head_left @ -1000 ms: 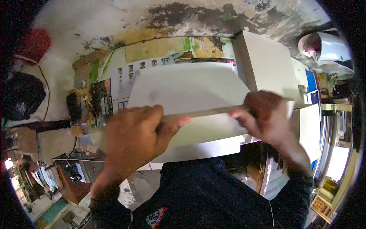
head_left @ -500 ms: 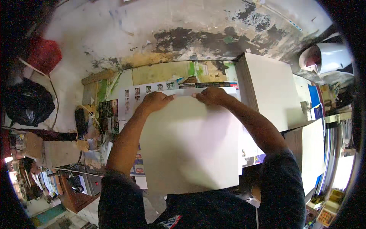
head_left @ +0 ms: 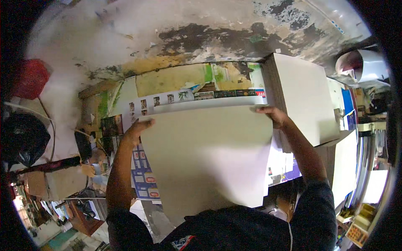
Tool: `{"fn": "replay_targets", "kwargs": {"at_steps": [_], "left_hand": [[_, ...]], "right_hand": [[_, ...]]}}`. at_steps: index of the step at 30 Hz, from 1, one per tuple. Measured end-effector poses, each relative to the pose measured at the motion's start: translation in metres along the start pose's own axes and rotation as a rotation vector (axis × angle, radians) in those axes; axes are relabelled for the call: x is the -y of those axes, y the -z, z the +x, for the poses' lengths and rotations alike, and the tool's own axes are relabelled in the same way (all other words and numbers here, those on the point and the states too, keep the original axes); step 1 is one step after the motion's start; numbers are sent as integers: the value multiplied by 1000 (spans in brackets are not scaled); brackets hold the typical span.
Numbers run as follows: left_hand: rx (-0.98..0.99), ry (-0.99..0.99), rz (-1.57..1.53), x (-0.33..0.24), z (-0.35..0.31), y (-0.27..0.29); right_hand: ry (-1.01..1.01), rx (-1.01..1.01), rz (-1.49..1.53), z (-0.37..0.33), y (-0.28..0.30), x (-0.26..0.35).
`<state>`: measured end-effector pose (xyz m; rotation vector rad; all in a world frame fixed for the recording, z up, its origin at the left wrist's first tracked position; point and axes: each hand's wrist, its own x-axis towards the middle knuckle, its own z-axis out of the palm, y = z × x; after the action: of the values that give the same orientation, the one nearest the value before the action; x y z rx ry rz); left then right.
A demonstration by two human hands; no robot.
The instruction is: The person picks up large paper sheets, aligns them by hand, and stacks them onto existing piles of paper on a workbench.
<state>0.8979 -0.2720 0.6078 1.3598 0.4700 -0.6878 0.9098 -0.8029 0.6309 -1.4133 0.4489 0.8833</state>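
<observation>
Fingers [head_left: 265, 110] pinch both far corners of pale sheet [head_left: 205, 142]; shirt [head_left: 234, 230] partly hides near edge.

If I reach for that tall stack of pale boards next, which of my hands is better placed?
Probably your right hand: it holds the pale sheet at its far right corner, beside the stack. Your left hand holds the far left corner, across the sheet from the stack.

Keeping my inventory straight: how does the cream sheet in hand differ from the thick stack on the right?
The left hand and right hand hold the cream sheet near its far corners; neither holds the thick stack. The cream sheet shows a thin edge; the thick stack, a deep layered side. Both have plain, pale faces.
</observation>
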Motion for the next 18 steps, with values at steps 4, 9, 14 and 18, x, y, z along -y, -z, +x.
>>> {"fn": "replay_targets", "kwargs": {"at_steps": [4,9,14,18], "left_hand": [[-56,-301,497,-3,18,-5],[-236,-443,728,-10,0,-48],[-360,-749,1052,17,-27,-75],[-330,-829,1226,31,-22,-83]], "right_hand": [[251,67,-397,30,14,-2],[550,-33,-888,13,-3,5],[513,-212,-803,-33,-82,9],[704,-341,-1189,-24,-85,-22]]}}
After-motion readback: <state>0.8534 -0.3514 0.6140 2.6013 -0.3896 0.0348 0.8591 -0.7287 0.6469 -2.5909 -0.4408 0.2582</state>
